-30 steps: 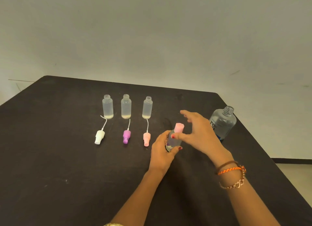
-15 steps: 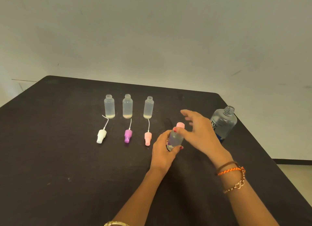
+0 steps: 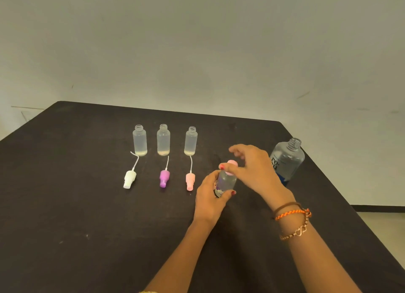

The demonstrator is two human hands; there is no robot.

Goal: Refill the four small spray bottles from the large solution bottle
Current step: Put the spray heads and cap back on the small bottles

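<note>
Head view: matte black tabletop with rounded far corner, set against plain off-white wall; pale floor strip and dark baseboard at right.

Left hand clenched around small clear plastic spray bottle, held tilted just above the tabletop. Right hand pinching its pink spray cap between thumb and fingers. Three uncapped small translucent bottles upright in a row farther back, each nearly empty. White, purple and light-pink spray heads lying in front, dip tubes pointing to the bottles. Large clear open-necked solution bottle upright near right table edge, just beyond right hand.
</note>
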